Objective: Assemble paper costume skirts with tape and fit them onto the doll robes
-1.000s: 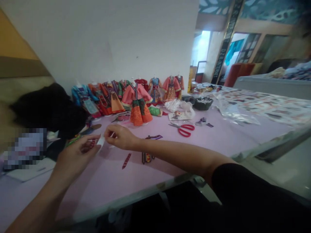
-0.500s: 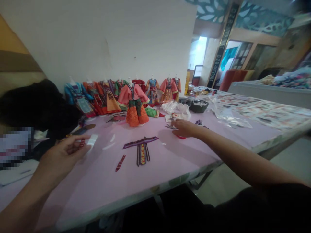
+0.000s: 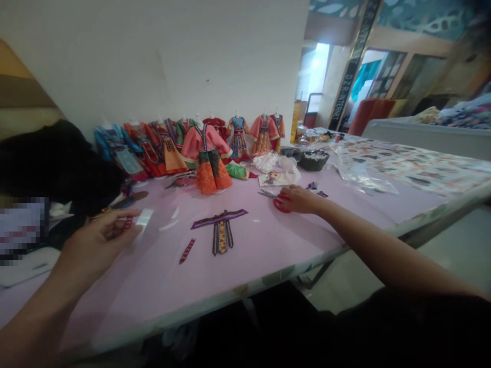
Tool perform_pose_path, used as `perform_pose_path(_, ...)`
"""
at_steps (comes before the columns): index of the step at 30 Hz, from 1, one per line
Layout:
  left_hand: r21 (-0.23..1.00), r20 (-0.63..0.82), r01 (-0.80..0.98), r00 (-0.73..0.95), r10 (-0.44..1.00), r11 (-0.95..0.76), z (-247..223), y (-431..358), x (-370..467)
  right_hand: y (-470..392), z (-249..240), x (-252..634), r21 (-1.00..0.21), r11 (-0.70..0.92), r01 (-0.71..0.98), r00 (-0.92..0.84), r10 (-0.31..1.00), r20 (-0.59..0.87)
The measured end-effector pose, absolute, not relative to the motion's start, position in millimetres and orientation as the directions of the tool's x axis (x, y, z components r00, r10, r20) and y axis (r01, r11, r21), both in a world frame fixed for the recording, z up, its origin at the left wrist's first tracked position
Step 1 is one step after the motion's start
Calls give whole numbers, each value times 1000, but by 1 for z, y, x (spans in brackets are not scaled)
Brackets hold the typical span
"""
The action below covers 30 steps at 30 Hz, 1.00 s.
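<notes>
pinching left, covering right

the left hand (image 3: 97, 239) is pinching a white slip (image 3: 144, 218) and a red strip (image 3: 128, 223), likely leaving the slip's end free. the right hand (image 3: 303, 199) is partly covering the red-handled scissors (image 3: 281, 204) on the table (image 3: 264, 250); whether it is gripping, i cannot tell.

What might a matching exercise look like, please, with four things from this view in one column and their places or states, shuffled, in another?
Column 1
1. Left hand
2. Red-handled scissors
3. Loose red strip
4. Pink-and-orange miniature outfit

Column 2
A. Upright, nearer than the row of other outfits
B. Right at the fingers of the right hand
C. Pinching a white piece
D. Lying beside the purple band with hanging strips

Pairs: 1-C, 2-B, 3-D, 4-A
</notes>
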<state>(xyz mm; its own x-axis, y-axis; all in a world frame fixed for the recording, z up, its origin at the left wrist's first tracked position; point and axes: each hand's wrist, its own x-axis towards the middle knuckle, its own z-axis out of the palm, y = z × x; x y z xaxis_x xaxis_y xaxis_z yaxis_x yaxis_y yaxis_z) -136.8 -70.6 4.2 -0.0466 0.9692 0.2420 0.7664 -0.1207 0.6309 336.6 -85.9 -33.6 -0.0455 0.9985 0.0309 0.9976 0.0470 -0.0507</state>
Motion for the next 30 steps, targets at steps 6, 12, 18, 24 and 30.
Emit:
perform_pose_path(6,619,200,783,-76,977,-65,6,-70,-133,-89,-38,344,-111,34,993,-32,999,22)
perform_pose_path(12,613,190,788,-66,979,-66,4,-70,-133,-100,-41,340,-140,11,990,-1,998,67)
perform_pose_path(18,562,180,827,-90,980,-28,7,-73,-130,-104,-49,334,-146,119,982,-90,977,193)
perform_pose_path(24,223,131,975,-10,991,-20,1,-64,-143,-98,-49,333,-134,201,970,-183,973,138)
perform_pose_path(30,17,82,994,104,991,-106,-23,-46,-169,-71,-30,338,-204,298,932,-294,954,50)
